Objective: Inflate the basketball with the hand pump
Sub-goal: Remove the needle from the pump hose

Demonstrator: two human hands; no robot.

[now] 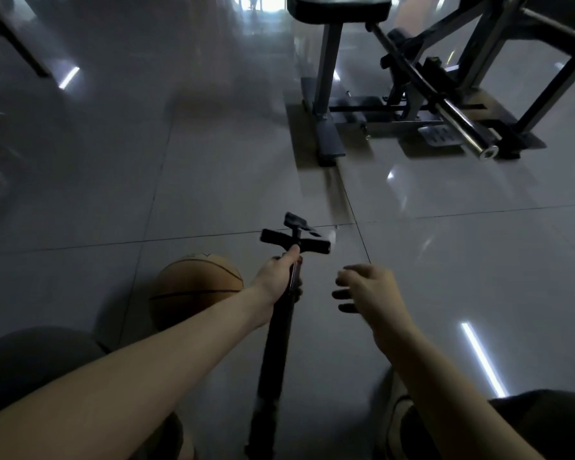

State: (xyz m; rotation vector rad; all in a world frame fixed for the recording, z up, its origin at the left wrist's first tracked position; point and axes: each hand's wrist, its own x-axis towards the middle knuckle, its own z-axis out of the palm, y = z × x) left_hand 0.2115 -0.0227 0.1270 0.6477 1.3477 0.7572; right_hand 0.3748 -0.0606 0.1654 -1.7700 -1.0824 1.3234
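Head view gives me grey floor tiles (146,161) running out to a steel gym machine (412,104) at the upper right. Nearer, I see the basketball (193,287) sitting on the tiles just left of the hand pump (276,343), partly behind the left forearm. The left hand (276,277) grips the pump's black barrel just under its T-handle (294,241); the right hand (365,290) hovers beside it, fingers loosely spread, holding nothing
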